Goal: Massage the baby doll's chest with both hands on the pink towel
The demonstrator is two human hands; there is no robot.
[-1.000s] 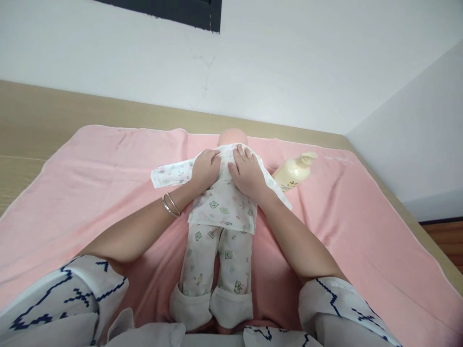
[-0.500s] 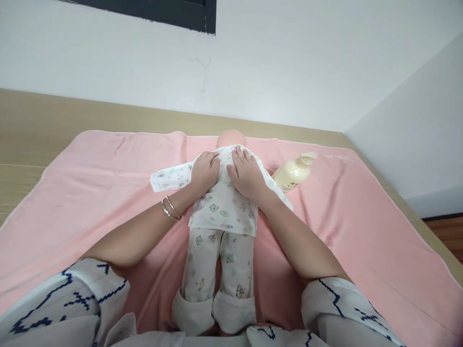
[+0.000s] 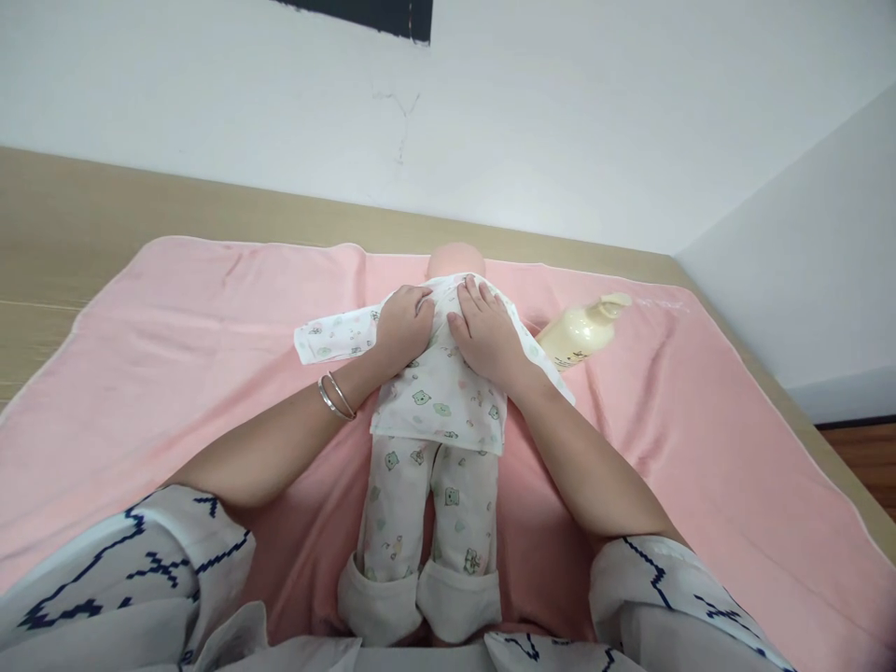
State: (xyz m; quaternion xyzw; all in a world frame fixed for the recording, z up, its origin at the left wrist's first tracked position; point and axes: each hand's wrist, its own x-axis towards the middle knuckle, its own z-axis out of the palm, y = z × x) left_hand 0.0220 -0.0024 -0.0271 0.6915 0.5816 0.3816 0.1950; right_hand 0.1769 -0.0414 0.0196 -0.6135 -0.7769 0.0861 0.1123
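Note:
A baby doll [image 3: 456,258] lies on its back on a pink towel [image 3: 175,345], head away from me, dressed in a white printed top [image 3: 438,397] and matching trousers [image 3: 424,504]. My left hand [image 3: 402,327] rests on the doll's chest at the left shoulder, fingers curled over the top's fabric. My right hand [image 3: 486,336] lies on the chest at the right, fingers laid close together along the neckline. The doll's left sleeve [image 3: 336,334] sticks out sideways. Two bangles [image 3: 334,397] circle my left wrist.
A cream pump bottle [image 3: 581,331] lies on its side on the towel just right of the doll. The towel covers a wooden surface [image 3: 56,215] against white walls. A drop to a brown floor [image 3: 861,457] shows at the right.
Both hands stay on the doll's chest with almost no movement. The view has shifted slightly as my head moved.

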